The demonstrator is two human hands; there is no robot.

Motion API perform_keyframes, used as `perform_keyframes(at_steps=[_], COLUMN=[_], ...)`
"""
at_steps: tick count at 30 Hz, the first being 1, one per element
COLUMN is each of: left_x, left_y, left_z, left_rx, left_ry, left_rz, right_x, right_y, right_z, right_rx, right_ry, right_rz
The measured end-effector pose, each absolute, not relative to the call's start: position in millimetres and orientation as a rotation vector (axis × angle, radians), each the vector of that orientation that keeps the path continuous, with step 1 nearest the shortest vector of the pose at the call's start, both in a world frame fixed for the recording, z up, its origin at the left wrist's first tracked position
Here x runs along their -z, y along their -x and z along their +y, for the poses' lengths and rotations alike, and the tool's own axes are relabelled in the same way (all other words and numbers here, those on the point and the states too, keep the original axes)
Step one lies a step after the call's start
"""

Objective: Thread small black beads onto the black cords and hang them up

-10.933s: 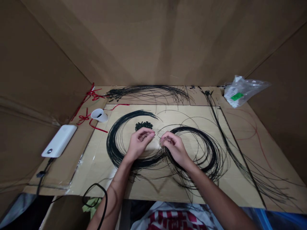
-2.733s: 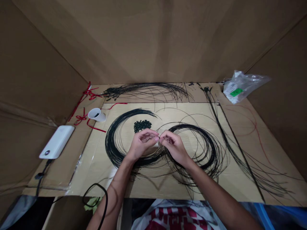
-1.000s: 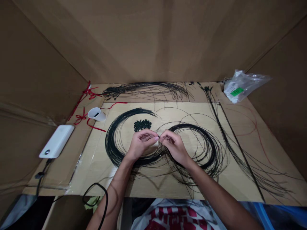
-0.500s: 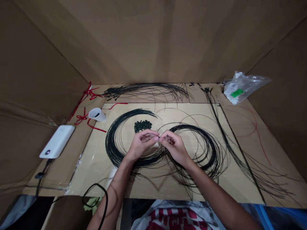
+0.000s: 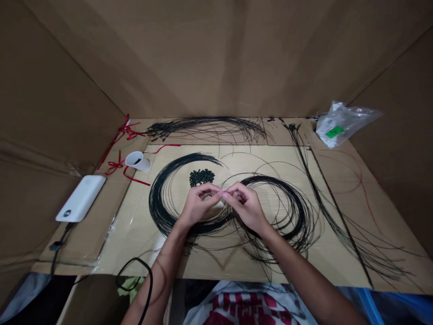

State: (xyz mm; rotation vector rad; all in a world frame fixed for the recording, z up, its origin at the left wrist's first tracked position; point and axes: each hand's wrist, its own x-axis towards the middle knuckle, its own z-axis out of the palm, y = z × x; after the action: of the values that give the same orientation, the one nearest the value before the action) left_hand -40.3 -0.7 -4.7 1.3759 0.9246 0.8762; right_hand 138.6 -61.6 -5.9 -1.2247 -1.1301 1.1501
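Note:
My left hand [image 5: 198, 205] and my right hand [image 5: 246, 205] meet fingertip to fingertip over the middle of a pale board [image 5: 135, 230]. Both are pinched closed on something very small that I cannot make out; a thin black strand seems to run from the right fingers. Just beyond the left fingers lies a small heap of black beads [image 5: 201, 176]. A left coil of thin black wires [image 5: 158, 203] curls round under my left wrist. A right coil of black wires [image 5: 291, 207] spreads under my right forearm.
A white cup [image 5: 137, 160] lies tipped beside red ribbons [image 5: 117, 168] at the back left. A white power bank [image 5: 81, 198] with a black cable sits further left. Straight wire bundles [image 5: 209, 126] run along the back and right. A plastic bag [image 5: 340, 123] sits back right. Cardboard walls enclose everything.
Over eleven seconds my hands have closed the gap between them, and in the last half second the fingertips came together. Nothing else on the board has moved.

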Motion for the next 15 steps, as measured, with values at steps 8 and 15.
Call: perform_keyframes(at_steps=[8,15], left_x=[5.4,4.6], left_y=[40.7,40.8], left_z=[-0.6,-0.6], left_rx=[-0.896,-0.936], left_ry=[-1.353,-1.304], left_rz=[0.946,1.035], right_x=[11.9,8.9], right_y=[-139.9,-141.2], right_z=[-59.9,-60.0], right_rx=[-1.189,-1.226], right_ry=[1.230,1.202], right_rz=[-1.092,-1.138])
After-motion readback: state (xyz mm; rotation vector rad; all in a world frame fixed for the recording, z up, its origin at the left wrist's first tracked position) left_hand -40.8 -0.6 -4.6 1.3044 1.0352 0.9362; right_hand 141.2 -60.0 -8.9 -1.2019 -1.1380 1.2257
